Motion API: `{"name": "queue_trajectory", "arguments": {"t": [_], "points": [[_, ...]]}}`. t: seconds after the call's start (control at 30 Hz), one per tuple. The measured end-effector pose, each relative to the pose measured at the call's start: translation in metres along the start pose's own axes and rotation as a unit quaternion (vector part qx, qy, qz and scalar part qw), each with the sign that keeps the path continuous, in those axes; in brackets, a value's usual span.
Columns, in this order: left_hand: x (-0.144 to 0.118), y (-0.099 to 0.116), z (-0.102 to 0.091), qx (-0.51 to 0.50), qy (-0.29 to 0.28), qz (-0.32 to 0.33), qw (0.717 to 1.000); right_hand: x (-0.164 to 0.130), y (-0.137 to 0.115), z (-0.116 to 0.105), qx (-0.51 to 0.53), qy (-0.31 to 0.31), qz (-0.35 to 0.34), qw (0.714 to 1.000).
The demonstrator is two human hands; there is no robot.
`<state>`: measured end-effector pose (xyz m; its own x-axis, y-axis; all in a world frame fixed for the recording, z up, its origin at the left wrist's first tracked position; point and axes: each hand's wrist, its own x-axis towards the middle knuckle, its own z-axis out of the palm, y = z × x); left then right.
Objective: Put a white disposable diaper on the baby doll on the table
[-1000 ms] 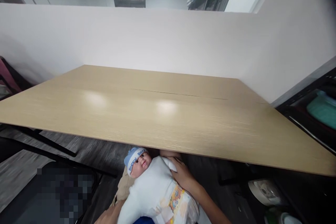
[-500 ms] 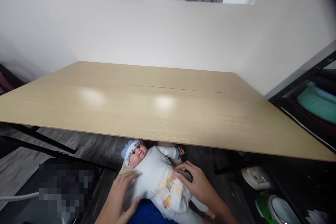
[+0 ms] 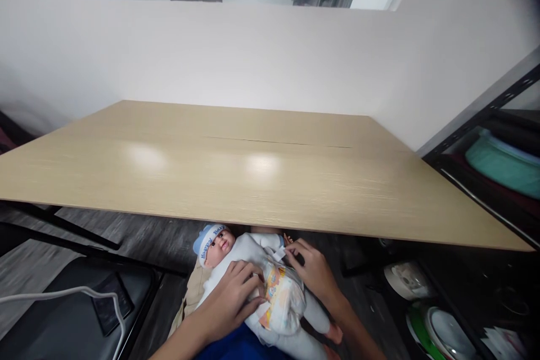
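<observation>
Soft white doll [image 3: 244, 259], crinkly diaper [image 3: 280, 298] under both hands [image 3: 234, 295].

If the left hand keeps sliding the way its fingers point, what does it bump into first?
Probably the right hand. The left hand lies on the doll, fingers pointing across the diaper toward it. Depth is unclear, so it might pass just beside.

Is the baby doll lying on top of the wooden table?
No, the baby doll lies below the table edge, on the person's lap, with both hands on its diaper.
</observation>
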<state>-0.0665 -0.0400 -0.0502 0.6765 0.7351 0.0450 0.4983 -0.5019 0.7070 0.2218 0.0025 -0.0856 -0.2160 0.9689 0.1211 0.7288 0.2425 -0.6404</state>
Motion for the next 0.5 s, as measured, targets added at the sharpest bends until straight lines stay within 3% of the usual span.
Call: {"name": "queue_trajectory", "arguments": {"t": [0.13,0.27,0.33,0.4,0.5], "points": [[-0.02,0.013,-0.024,-0.061,-0.077,-0.029,0.995,0.01,-0.015,-0.001,0.002,-0.002,-0.027,1.0],[-0.05,0.008,-0.04,-0.101,-0.177,-0.077,0.976,0.0,-0.06,0.004,0.027,-0.148,-0.155,0.976],[-0.056,0.004,-0.038,-0.108,-0.191,-0.08,0.972,-0.009,-0.071,-0.004,0.016,-0.191,-0.174,0.966],[-0.048,0.004,-0.033,-0.103,-0.174,-0.06,0.978,-0.019,-0.067,-0.023,0.013,-0.206,-0.142,0.968],[-0.006,0.011,-0.019,-0.045,-0.107,-0.006,0.993,-0.039,-0.045,-0.056,0.07,-0.244,-0.023,0.967]]}}
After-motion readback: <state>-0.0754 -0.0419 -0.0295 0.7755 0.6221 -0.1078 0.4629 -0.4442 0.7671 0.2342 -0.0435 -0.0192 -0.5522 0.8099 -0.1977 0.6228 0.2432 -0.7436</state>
